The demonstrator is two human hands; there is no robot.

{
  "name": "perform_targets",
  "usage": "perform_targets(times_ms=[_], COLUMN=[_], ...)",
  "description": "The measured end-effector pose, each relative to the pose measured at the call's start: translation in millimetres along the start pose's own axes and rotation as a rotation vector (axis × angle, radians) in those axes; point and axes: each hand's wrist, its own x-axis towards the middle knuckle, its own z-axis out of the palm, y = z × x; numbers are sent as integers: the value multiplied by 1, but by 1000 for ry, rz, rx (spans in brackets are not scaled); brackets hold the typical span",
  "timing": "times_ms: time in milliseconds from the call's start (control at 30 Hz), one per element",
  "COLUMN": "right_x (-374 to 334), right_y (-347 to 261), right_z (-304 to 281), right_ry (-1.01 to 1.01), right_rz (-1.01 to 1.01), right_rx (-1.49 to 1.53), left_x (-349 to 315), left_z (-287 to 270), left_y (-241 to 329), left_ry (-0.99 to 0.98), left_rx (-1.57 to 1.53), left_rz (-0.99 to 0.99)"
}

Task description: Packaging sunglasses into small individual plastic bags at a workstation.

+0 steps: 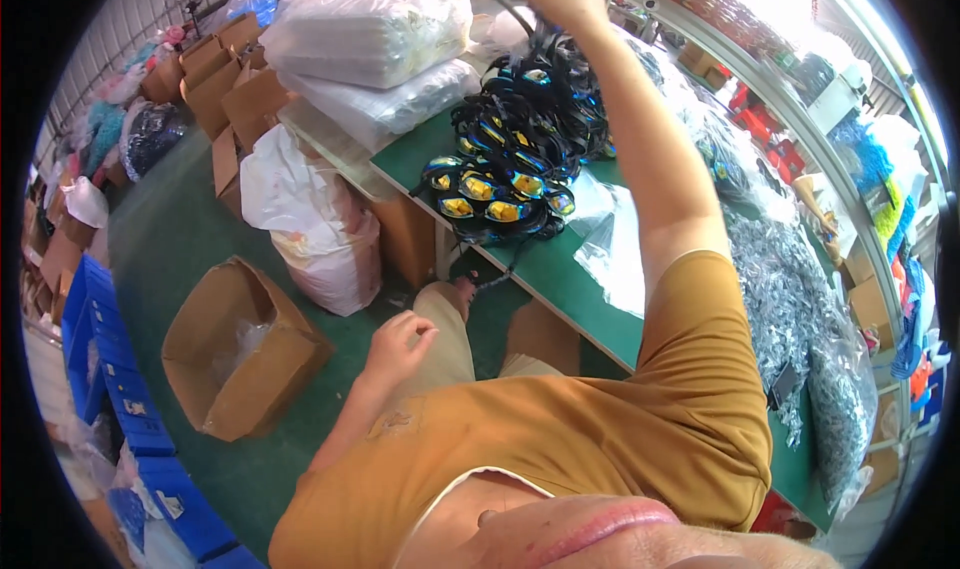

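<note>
A heap of swim goggles [505,184] with black straps and yellow-blue mirrored lenses lies on the green table [600,309] before me. Stretched out past the far side of this heap, my right hand [568,1] is closed at the top edge of the view. From its fingers hangs a dark strap [517,11]; whatever it belongs to is partly cut off there. Down by my thigh, my left hand [400,344] has its fingers curled in, with nothing visible in them. One loose strap from the heap dangles over the table's near edge.
Clear plastic bags [612,234] lie right of the goggles, with bagged silvery pieces [765,299] farther right. Large wrapped bundles [365,34] are stacked at the far left. A white sack [325,229], an open cardboard box [240,349] and blue bins [140,409] stand on the floor.
</note>
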Motion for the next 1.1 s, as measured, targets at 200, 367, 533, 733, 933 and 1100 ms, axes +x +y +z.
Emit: perform_targets(times_ms=[200, 367, 533, 733, 933, 1100], right_x=[-31, -43, -134, -249, -350, -393], right_y=[-10, 28, -9, -19, -28, -31], right_z=[-37, -42, -105, -44, 4, -6], right_ry=[16, 276, 312, -136, -411, -182], right_rz=[-247, -281, -313, -149, 57, 427], right_rx=[229, 293, 578, 1552, 1917, 1429], left_x=[17, 43, 75, 151, 169, 150], left_z=[-12, -14, -40, -64, -26, -1], left_y=[8, 23, 34, 110, 177, 164], left_ry=[28, -28, 231, 309, -269, -123], left_rx=[6, -49, -137, -391, -171, -83], left_rz=[100, 189, 220, 453, 763, 588])
